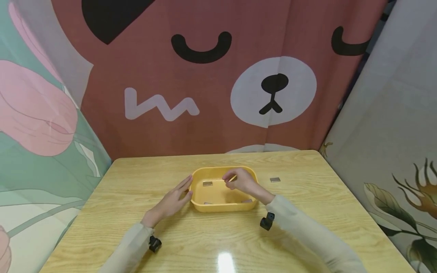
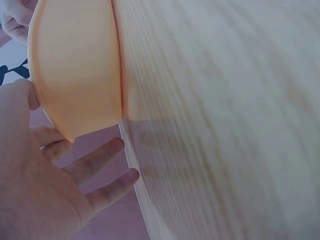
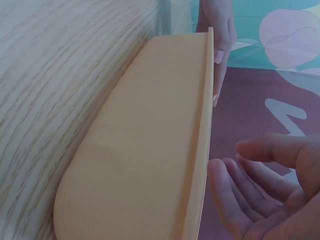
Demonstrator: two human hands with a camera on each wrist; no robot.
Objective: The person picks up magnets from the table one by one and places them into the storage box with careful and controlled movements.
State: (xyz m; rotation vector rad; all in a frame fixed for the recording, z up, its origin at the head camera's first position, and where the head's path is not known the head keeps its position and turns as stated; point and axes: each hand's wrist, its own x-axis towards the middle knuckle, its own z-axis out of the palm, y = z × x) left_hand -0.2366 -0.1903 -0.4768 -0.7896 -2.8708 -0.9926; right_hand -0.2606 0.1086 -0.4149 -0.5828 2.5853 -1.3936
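A yellow plastic tray (image 1: 223, 207) with rounded corners stands on the table. My left hand (image 1: 172, 203) rests against its left end; in the left wrist view the thumb and fingers touch the rim and the lower fingers are spread. Over the tray's right half is my right hand (image 1: 240, 181), fingers loosely bent, a gap between thumb and fingertips, nothing visible between them. Inside the tray lies a small flat rectangular greyish piece (image 1: 207, 184). Two similar pieces, a left one (image 1: 207, 203) and a right one (image 1: 247, 201), are partly hidden by the near wall.
Another flat greyish piece (image 1: 275, 179) lies on the wooden table (image 1: 191, 235), right of the tray. A curtain with a bear print (image 1: 211, 132) hangs behind the table's far edge, with patterned curtains at both sides. Small black cameras sit on both wrists.
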